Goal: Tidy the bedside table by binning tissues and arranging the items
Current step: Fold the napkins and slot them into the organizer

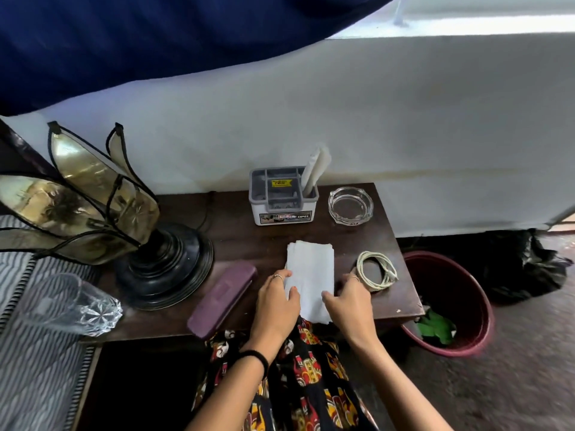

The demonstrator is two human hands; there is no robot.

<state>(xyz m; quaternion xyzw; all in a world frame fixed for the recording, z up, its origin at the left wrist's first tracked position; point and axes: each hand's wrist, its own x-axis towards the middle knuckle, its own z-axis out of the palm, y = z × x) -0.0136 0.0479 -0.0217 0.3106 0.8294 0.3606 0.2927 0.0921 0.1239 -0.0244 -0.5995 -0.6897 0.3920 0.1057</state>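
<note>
A flat stack of white tissues (311,269) lies on the dark wooden bedside table (236,241), its near end hanging over the front edge. My left hand (275,303) grips the stack's left edge, and my right hand (350,298) holds its right edge. A grey-and-white organiser box (283,197) stands at the back with folded white paper (315,172) in one slot. A glass ashtray (350,205) sits right of it. A coiled white cable (376,269) lies by my right hand. A purple case (222,298) lies left of my left hand.
A black-based lamp (165,262) with a gold shade (77,197) fills the table's left side. A clear drinking glass (71,306) lies on its side at the left. A maroon bin (448,303) holding green scraps stands on the floor to the right, a black bag (525,265) behind it.
</note>
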